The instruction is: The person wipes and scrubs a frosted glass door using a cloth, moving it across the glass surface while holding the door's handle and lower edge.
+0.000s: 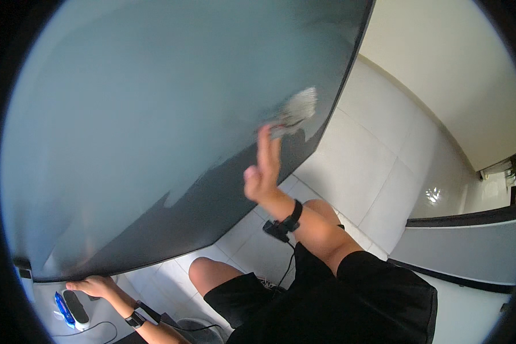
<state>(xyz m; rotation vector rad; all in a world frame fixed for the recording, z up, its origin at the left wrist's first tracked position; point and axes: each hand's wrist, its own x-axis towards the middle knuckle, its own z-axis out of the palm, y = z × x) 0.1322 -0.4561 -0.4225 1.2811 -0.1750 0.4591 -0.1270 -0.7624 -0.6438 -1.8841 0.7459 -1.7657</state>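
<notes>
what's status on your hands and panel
Left hand at lower edge of panel; right hand at blurred pale cloth, grip unclear. Panel bluish, darker along lower side. Blue marker near left hand.

The 2 bare forearms (321, 232) stand well apart. The bare right hand (261, 172), blurred, is raised, fingers extended upward above a black-strapped right wrist (288, 214). The bare left hand (96, 285) extends leftward from a black-banded left wrist (135, 319), its fingers apparently bent, though partly hidden.
</notes>
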